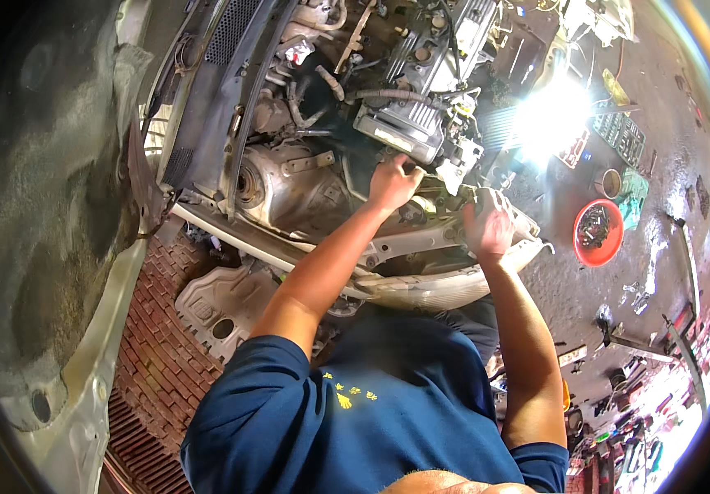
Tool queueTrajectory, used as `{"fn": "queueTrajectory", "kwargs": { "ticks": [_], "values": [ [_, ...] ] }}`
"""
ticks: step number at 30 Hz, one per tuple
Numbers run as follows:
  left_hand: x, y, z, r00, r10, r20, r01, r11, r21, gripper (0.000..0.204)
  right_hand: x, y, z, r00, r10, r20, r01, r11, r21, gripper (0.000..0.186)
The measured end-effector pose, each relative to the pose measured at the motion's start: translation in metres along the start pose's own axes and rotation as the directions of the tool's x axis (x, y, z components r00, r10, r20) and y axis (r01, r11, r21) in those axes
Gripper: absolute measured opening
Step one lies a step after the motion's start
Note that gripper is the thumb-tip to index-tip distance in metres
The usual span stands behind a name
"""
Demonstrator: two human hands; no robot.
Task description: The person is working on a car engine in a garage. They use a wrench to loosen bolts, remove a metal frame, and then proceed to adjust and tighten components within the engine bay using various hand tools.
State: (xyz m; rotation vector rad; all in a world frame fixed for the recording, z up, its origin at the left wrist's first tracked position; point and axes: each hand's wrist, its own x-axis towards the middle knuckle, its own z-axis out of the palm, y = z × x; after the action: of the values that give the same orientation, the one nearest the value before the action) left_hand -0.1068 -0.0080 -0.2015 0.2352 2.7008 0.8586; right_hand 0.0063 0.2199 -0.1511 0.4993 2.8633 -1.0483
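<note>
A car engine [408, 119] with a ribbed grey cover lies in the open engine bay ahead of me. My left hand [394, 183] reaches to the near end of this engine, its thumb and fingers bent together just below the cover. What sits between them is hidden. My right hand [491, 222] is to the right, over the front body panel [433, 239] by the headlamp corner. Its fingers curl forward and look closed, but glare and the hand itself hide what they hold. Hoses and brackets surround both hands.
The raised hood [50, 206] fills the left side. A red bowl [598, 257] of small metal parts stands on the floor at right, near a socket tray [618, 136] and a glaring work lamp [548, 119]. A grey plastic cover [223, 305] lies on the bricks.
</note>
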Motion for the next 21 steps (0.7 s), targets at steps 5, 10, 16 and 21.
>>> {"fn": "queueTrajectory", "kwargs": {
  "ticks": [5, 10, 16, 21],
  "values": [
    [0.020, -0.080, -0.014, 0.973, -0.227, -0.049, 0.225, 0.973, -0.049, 0.042, 0.004, -0.014, 0.012, 0.996, -0.086, 0.003, 0.086, 0.993, 0.079, 0.036],
    [0.011, 0.005, -0.010, 0.995, -0.070, 0.070, 0.070, 0.998, -0.005, 0.041, 0.000, 0.018, 0.009, 0.996, -0.045, -0.073, 0.043, 0.999, -0.029, 0.036],
    [0.004, -0.006, -0.001, 0.994, -0.080, -0.069, 0.079, 0.997, -0.013, 0.027, 0.004, 0.007, 0.004, 0.995, -0.060, -0.082, 0.062, 0.998, 0.032, 0.037],
    [0.021, -0.080, -0.009, 0.860, -0.505, 0.075, 0.485, 0.763, -0.427, 0.029, 0.003, -0.019, 0.006, 0.998, -0.056, -0.032, 0.058, 0.996, 0.061, 0.039]
  ]
}}
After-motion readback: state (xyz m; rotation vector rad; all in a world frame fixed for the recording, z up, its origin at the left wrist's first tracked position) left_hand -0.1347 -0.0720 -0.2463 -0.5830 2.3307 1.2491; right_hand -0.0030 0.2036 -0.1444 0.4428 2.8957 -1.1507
